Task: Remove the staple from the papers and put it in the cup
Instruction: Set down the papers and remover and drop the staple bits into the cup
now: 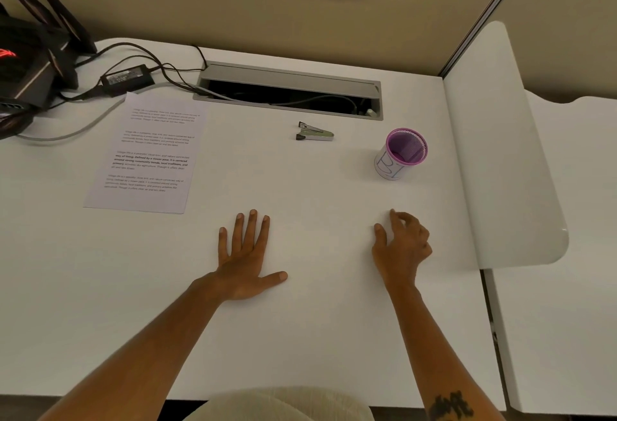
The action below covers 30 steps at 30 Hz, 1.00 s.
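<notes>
Both hands rest empty on the white worktop (317,337): the left hand (245,262) lies flat with fingers spread, the right hand (402,247) is loosely curled. The printed white papers (148,157) lie far left; their staple is too small to see. The small metal staple remover (314,131) sits well apart, mid-worktop, and the purple mesh cup (400,153) stands to the right. Likely risks: tearing the papers, or dropping the tiny staple on the way across to the cup.
</notes>
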Tool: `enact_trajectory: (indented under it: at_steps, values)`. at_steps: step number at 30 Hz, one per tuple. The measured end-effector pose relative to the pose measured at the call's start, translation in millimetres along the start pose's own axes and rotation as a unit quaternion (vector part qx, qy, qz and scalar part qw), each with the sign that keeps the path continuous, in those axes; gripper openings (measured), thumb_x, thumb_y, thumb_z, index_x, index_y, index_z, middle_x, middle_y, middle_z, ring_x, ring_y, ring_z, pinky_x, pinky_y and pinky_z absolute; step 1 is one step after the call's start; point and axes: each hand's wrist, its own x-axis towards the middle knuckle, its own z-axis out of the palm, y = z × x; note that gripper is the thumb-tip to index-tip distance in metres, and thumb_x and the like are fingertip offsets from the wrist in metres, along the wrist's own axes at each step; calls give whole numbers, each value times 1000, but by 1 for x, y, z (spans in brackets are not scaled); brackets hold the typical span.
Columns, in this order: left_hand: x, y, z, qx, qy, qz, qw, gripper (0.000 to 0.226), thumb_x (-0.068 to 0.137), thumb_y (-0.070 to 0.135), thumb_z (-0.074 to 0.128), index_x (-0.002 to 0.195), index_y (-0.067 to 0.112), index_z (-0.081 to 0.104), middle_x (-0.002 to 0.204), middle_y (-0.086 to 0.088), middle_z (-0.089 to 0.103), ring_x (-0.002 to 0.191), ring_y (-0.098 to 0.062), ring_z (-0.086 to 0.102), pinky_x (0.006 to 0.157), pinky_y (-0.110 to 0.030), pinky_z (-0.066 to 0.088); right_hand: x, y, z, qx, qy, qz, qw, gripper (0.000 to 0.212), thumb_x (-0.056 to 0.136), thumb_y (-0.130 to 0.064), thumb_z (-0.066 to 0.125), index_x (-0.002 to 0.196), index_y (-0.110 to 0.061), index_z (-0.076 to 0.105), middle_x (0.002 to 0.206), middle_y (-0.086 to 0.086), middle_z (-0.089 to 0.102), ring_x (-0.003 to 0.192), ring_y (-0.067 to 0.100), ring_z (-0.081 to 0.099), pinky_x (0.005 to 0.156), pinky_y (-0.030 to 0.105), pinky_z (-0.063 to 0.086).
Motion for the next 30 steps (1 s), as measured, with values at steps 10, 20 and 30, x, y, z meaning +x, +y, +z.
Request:
enact_trajectory:
  at_steps: [10,20,30]
  values:
    - [1,-1,2,-2,2,1,1000,124,85,87,42,150,28,-45,155,1,-58,143,-26,-53,121,-59,-27,19,-26,-3,58,35,69,995,19,91,-32,77,102,-17,81,113,2,74,113,30,58,90,44,43]
    - [4,-4,4,2,7,2,1000,125,83,89,41,148,30,-48,152,3,-60,141,-24,-56,118,-57,-30,28,-43,-8,-2,16,81,997,18,98,-24,69,101,-13,83,105,6,78,98,32,64,82,43,53]
    - [4,-4,4,9,9,1,1000,125,82,90,40,149,30,-47,152,3,-61,142,-25,-55,116,-56,-31,32,-56,-5,-69,-19,79,994,15,98,-14,66,104,-5,77,104,11,73,105,32,61,85,45,49]
